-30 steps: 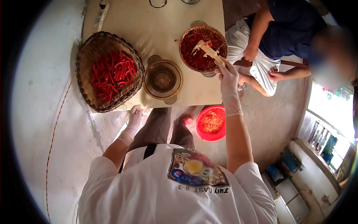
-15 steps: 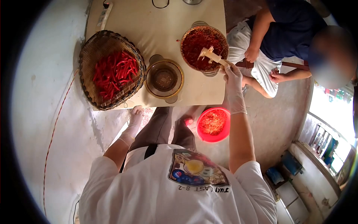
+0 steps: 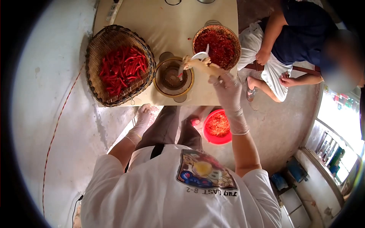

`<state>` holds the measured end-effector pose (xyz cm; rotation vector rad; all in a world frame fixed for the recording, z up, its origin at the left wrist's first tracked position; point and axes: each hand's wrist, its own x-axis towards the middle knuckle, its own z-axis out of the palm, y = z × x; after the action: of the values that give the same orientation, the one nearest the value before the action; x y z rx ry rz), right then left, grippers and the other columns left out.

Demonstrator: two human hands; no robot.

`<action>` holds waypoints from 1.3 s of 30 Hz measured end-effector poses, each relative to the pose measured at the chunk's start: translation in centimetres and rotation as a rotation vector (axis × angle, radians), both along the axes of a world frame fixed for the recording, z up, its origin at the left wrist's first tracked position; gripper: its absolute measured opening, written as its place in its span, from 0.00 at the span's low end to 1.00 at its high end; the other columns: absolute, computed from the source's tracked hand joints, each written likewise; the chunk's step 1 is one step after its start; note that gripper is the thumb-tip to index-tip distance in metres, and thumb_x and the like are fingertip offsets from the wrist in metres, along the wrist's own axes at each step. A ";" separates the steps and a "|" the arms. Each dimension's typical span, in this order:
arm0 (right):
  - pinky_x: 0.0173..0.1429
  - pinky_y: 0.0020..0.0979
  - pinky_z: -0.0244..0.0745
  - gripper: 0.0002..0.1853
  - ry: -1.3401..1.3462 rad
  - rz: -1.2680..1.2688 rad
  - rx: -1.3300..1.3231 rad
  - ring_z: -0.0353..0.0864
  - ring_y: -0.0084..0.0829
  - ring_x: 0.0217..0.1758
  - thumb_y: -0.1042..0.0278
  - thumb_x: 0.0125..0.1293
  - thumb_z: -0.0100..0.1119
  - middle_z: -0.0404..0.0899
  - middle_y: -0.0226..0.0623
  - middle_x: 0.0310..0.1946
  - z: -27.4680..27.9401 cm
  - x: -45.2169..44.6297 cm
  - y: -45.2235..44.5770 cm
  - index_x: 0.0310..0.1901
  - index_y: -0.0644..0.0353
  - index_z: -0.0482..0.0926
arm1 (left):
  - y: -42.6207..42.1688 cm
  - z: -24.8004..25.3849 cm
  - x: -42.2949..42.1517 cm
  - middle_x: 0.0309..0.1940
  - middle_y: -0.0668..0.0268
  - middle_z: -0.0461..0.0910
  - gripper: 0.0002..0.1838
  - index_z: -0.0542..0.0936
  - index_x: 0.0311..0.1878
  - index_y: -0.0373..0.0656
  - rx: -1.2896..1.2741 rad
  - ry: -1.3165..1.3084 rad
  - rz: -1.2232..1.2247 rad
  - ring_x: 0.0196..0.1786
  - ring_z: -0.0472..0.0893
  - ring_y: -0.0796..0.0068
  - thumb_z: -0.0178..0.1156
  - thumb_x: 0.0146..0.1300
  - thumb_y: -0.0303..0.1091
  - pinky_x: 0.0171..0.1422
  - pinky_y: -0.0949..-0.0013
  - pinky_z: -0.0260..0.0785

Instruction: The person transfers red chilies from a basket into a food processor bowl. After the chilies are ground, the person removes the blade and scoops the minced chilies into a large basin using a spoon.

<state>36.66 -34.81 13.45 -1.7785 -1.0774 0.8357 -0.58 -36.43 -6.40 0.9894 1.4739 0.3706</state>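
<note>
My right hand [image 3: 227,88], in a clear glove, grips a pale, beige, long tool [image 3: 207,67] by one end. A white curved piece and brownish clumps are at its far end; its exact kind is unclear. That end hangs between the brown bowl [image 3: 159,89] and the pot of chopped red chili [image 3: 216,45]. A small red and pale bit [image 3: 180,74] shows over the bowl. My left hand [image 3: 143,116], also gloved, is low at the table's front edge near the wicker basket [image 3: 91,70]; its fingers are too indistinct to read.
Red chilies [image 3: 122,69] lie in the basket. A pink basin [image 3: 210,140] of chopped chili stands on the floor below the table [image 3: 167,32]. At the right sits another person [image 3: 308,34], hands near the lap. A power strip [image 3: 113,12] lies at the back left.
My right hand has moved left and nearer my body, bringing the pale tool from over the chili pot towards the brown bowl. My left hand has stayed about where it was.
</note>
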 end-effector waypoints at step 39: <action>0.46 0.38 0.71 0.17 -0.459 0.058 -0.078 0.72 0.38 0.46 0.67 0.54 0.54 0.74 0.33 0.43 -15.0 -8.1 -2.7 0.48 0.54 0.74 | 4.3 8.6 4.3 0.37 0.64 0.78 0.14 0.74 0.50 0.39 -0.185 -0.017 -0.199 0.32 0.76 0.80 0.49 0.61 0.28 0.38 0.77 0.68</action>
<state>28.60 -37.55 -1.51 -2.0713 -1.4088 0.5166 3.72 -32.09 2.16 0.9711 1.3534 0.0968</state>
